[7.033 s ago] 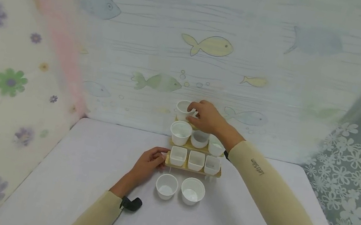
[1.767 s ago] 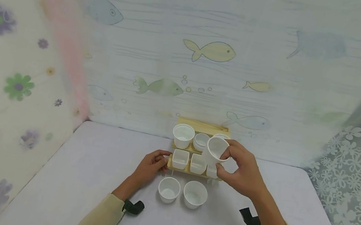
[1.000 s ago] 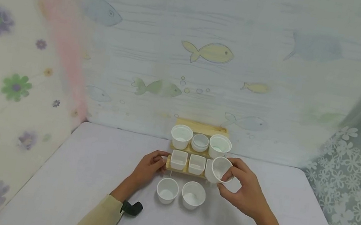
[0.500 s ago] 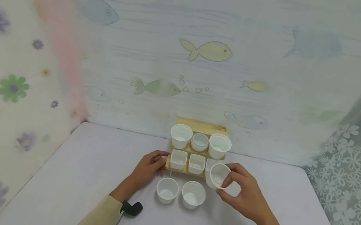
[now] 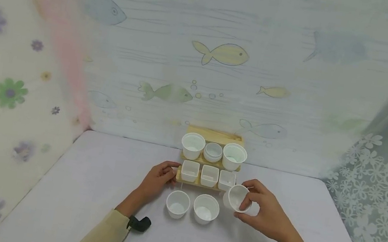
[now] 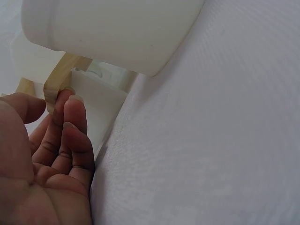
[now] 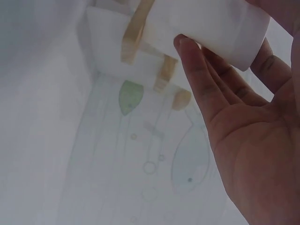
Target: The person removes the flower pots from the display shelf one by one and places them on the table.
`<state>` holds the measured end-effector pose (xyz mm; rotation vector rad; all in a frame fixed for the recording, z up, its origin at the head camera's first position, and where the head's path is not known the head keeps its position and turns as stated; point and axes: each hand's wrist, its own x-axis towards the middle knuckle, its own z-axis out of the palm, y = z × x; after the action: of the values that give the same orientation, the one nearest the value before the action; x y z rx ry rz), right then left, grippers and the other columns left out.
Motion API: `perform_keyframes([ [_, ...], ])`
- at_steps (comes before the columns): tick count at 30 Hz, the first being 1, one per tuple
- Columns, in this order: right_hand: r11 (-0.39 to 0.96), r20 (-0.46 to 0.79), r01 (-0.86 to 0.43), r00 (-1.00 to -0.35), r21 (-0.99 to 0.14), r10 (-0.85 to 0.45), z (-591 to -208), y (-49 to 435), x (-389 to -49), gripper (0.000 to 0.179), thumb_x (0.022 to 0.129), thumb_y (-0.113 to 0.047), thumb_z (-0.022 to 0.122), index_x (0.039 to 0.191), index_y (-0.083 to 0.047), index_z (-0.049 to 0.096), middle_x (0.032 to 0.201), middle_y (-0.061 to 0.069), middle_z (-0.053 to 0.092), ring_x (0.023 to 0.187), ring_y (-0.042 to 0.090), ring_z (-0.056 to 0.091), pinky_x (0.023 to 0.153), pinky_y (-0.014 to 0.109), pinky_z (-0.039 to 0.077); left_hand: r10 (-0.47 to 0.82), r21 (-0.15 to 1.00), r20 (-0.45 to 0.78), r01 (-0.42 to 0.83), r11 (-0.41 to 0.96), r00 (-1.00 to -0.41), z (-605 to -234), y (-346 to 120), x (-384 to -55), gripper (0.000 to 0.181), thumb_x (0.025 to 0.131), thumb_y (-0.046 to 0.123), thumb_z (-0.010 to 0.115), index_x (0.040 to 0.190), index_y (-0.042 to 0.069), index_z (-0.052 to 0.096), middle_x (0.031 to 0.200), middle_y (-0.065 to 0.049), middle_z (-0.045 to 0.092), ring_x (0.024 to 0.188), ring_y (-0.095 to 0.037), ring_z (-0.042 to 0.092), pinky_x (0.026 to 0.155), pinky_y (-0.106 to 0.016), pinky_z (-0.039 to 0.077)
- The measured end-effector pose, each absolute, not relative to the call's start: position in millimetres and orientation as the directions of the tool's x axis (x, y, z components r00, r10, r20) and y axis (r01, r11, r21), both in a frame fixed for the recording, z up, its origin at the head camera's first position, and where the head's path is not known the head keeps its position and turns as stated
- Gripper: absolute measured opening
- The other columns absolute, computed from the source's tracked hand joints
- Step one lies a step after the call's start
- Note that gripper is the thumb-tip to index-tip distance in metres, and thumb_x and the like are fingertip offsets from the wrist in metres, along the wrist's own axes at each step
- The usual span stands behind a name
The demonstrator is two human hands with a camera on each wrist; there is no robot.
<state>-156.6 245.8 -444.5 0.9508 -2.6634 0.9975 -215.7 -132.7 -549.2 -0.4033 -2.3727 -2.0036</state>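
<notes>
A tiered stand with wooden shelves (image 5: pixel 214 135) holds rows of small white cups. My left hand (image 5: pixel 156 180) pinches the left end of its lowest shelf; in the left wrist view, thumb and fingers meet around the wooden edge (image 6: pixel 60 79). In my right hand (image 5: pixel 270 214) is a round white cup (image 5: pixel 234 197), gripped by its rim and tilted, its opening toward the hand. It hangs off the lowest shelf's right front corner. Two more round white cups (image 5: pixel 177 204) stand in front of the stand, the right-hand cup (image 5: pixel 206 210) nearest the held one.
Square cups (image 5: pixel 190 171) line the lowest shelf, round cups (image 5: pixel 192 146) the middle one. The top shelf bears nothing visible. Behind the stand rises a wall (image 5: pixel 126 98) with fish drawings. A white cloth (image 5: pixel 103 174) covers the table, and a lace curtain (image 5: pixel 385 200) hangs right.
My right hand has taken the round cup from the top shelf and brought it forward, down and right, past the lowest shelf. My left hand has stayed on the stand.
</notes>
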Motion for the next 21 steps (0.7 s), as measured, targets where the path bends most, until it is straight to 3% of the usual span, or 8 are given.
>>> perform_keyframes([
  [5,0.608,0.287,-0.583,-0.806,-0.539,-0.518,-446,246,-156,0.044,0.069,-0.013,0.101,0.073,-0.034,0.062,0.128,-0.009,0.060,0.112,0.012,0.066,0.096,0.038,0.058,0.190,0.968,0.181,0.208,0.138,-0.965,-550,-133,-217,0.030,0.110,0.012,0.058,0.139,0.005,0.063,0.093,-0.016,0.071,0.081,-0.020,0.068,0.073,-0.028,0.057],
  [12,0.622,0.213,-0.556,-0.815,-0.551,-0.539,-452,247,-157,0.040,0.071,-0.015,0.099,0.073,-0.032,0.063,0.127,-0.001,0.060,0.115,0.023,0.068,0.099,0.042,0.057,0.193,0.969,0.178,0.206,0.135,-0.965,-550,-133,-216,0.030,0.110,0.010,0.057,0.138,0.004,0.064,0.092,-0.016,0.071,0.081,-0.021,0.069,0.073,-0.028,0.057],
  [21,0.629,0.225,-0.582,-0.800,-0.516,-0.557,-461,250,-161,0.037,0.070,-0.019,0.101,0.070,-0.031,0.065,0.124,0.000,0.059,0.113,0.024,0.067,0.096,0.042,0.058,0.181,0.972,0.161,0.187,0.141,-0.970,-548,-132,-215,0.030,0.110,0.011,0.057,0.138,0.006,0.064,0.092,-0.014,0.070,0.082,-0.022,0.068,0.074,-0.028,0.057],
])
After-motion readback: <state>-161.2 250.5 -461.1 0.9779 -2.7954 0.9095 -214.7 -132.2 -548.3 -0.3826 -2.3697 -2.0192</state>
